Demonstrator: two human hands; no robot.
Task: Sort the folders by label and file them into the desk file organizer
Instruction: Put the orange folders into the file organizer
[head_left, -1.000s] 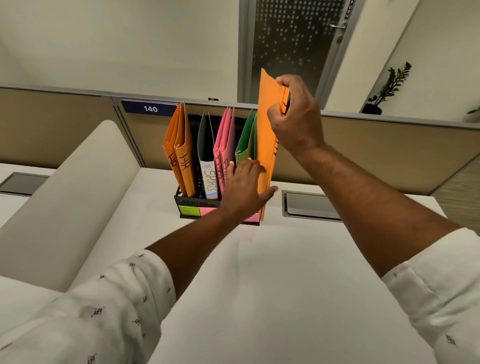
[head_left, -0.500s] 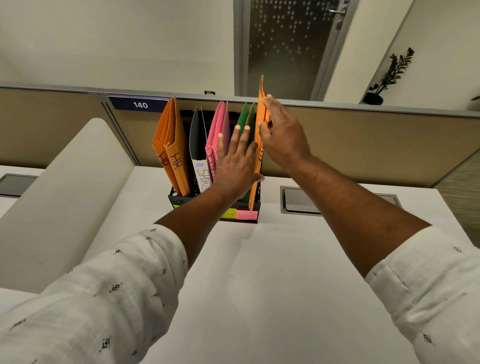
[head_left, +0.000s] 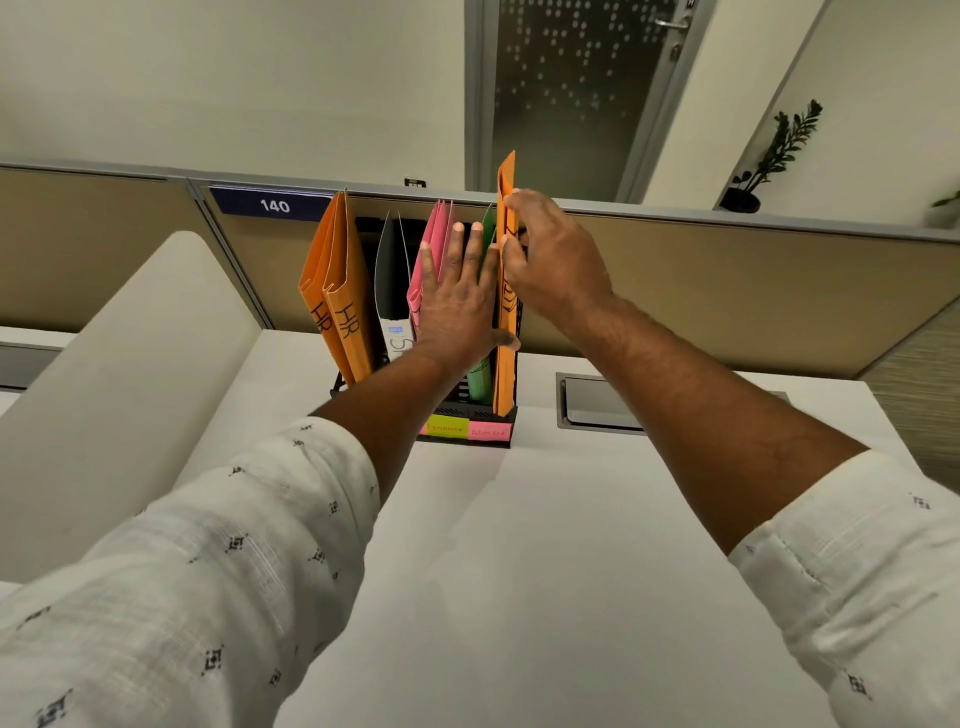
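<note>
A black desk file organizer (head_left: 488, 415) stands at the back of the white desk, with yellow and pink sticky labels on its front. It holds two orange folders marked HR (head_left: 337, 291) at the left, then a black folder (head_left: 392, 280), pink folders (head_left: 439, 234) and a green folder (head_left: 480, 379). An orange folder (head_left: 506, 343) stands upright in the rightmost slot. My right hand (head_left: 556, 265) grips that folder's upper part. My left hand (head_left: 460, 301) lies flat, fingers spread, against the pink and green folders, pressing them leftward.
A beige partition (head_left: 727, 291) with a blue "140" plate (head_left: 272, 205) runs behind the organizer. A grey cable hatch (head_left: 597, 405) is set into the desk to the right. A rounded white divider (head_left: 119, 374) rises on the left. A potted plant (head_left: 769, 161) sits far right.
The orange folder has dropped from above the organizer down into the rightmost slot, with my right hand following it. My left hand has flattened against the neighbouring folders.
</note>
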